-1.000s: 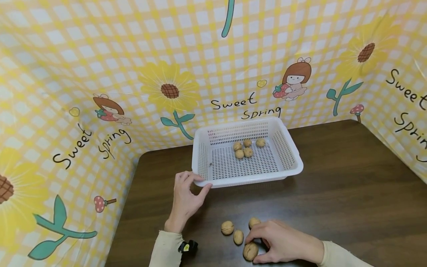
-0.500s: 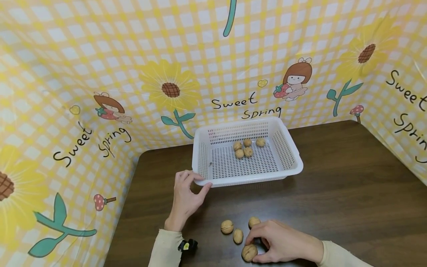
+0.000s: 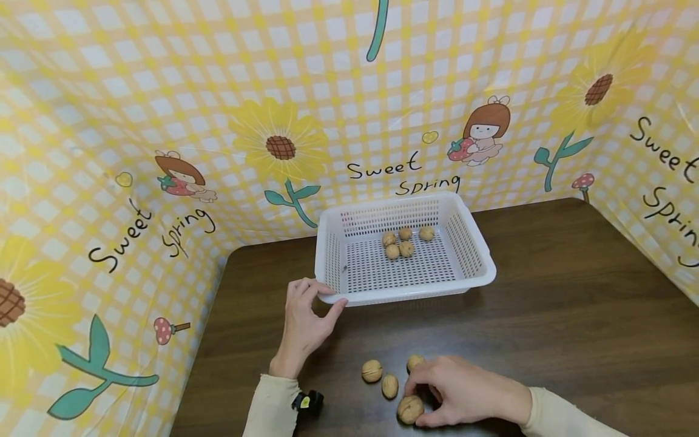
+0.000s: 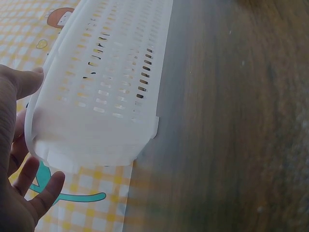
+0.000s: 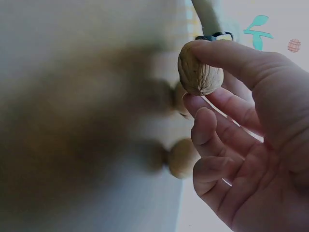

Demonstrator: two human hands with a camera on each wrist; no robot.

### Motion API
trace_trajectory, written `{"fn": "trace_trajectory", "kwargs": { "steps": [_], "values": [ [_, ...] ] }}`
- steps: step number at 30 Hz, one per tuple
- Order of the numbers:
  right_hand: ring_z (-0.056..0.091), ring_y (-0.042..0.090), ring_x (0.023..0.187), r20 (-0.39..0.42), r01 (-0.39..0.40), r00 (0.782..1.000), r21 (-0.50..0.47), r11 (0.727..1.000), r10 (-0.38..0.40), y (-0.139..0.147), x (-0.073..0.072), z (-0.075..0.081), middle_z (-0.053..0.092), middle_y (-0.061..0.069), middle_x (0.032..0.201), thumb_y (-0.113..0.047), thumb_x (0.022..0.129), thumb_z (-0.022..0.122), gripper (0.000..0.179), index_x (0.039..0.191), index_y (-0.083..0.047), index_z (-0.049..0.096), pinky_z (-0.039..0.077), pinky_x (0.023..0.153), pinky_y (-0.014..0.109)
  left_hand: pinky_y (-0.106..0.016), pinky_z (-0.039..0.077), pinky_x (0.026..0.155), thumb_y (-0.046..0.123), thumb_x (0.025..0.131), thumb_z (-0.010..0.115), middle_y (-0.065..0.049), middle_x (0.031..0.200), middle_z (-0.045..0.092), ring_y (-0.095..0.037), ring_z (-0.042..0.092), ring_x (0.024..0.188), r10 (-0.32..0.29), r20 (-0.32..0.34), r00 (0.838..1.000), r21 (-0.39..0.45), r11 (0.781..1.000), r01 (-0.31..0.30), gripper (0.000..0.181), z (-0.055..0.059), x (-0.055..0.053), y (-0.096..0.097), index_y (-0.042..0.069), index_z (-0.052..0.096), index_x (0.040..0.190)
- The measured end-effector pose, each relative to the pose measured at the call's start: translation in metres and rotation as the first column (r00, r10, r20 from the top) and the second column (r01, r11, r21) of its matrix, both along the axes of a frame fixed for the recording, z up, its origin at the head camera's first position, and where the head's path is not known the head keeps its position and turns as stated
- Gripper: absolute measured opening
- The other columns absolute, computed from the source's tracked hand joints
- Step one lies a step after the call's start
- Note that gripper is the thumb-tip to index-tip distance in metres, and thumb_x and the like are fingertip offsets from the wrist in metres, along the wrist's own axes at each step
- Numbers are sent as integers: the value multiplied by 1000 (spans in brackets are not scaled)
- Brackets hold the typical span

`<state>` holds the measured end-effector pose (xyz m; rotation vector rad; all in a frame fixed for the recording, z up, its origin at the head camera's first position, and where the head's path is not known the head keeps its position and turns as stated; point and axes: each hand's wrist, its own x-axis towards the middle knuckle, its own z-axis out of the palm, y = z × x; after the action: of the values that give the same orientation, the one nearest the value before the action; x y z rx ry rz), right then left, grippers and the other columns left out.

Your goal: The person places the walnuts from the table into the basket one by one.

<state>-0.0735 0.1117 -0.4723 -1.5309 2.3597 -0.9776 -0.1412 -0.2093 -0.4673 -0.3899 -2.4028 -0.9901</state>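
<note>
My left hand [image 3: 304,325] holds the near left corner of a white plastic basket [image 3: 415,296], thumb and fingers on either side of its rim. In the left wrist view the slotted wall of the basket [image 4: 91,96] shows, tilted across the picture. My right hand [image 3: 466,391] pinches a walnut [image 3: 410,410] between thumb and fingers, low over the table at the front. The right wrist view shows that walnut [image 5: 200,70] at the tips, with the other fingers loosely bent. Several walnuts [image 3: 406,249] lie on the basket floor, towards the back.
Three loose walnuts lie near my right hand: one at the left [image 3: 372,371], a smaller one [image 3: 390,386], and one behind the fingers [image 3: 415,363], partly covered. A checked cloth [image 3: 327,79] surrounds the dark wooden table [image 3: 573,291] at the back and sides.
My right hand and its walnut shift very slightly, a little up and to the right since half a second ago. The left hand and the basket stay in place.
</note>
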Motion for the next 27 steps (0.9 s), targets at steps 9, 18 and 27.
{"fn": "trace_trajectory", "kwargs": {
  "steps": [9, 18, 27],
  "values": [
    [45, -19, 61, -15, 46, 999, -16, 999, -46, 11, -28, 53, 66, -16, 75, -35, 91, 85, 22, 108, -29, 73, 40, 56, 6, -43, 42, 95, 26, 82, 93, -1, 102, 68, -26, 50, 109, -9, -22, 1000, -2, 1000, 9, 25, -2, -1, -1, 17, 73, 93],
    [52, -6, 60, -31, 211, 977, 46, 976, -210, 29, -74, 104, 64, -20, 77, -31, 90, 85, 27, 114, -26, 75, 46, 55, 20, -44, 43, 95, 26, 83, 92, -1, 101, 67, -27, 51, 109, -13, -31, 999, -4, 1000, 13, 25, -3, -1, -1, 16, 73, 94],
    [53, 6, 58, -81, 372, 927, 101, 923, -365, 36, -137, 143, 67, -9, 73, -28, 89, 87, 34, 120, -16, 78, 44, 55, 25, -44, 42, 95, 26, 83, 93, -1, 100, 67, -27, 51, 108, -15, -35, 999, -5, 1000, 15, 25, -1, -1, -2, 17, 72, 93]
  ]
}}
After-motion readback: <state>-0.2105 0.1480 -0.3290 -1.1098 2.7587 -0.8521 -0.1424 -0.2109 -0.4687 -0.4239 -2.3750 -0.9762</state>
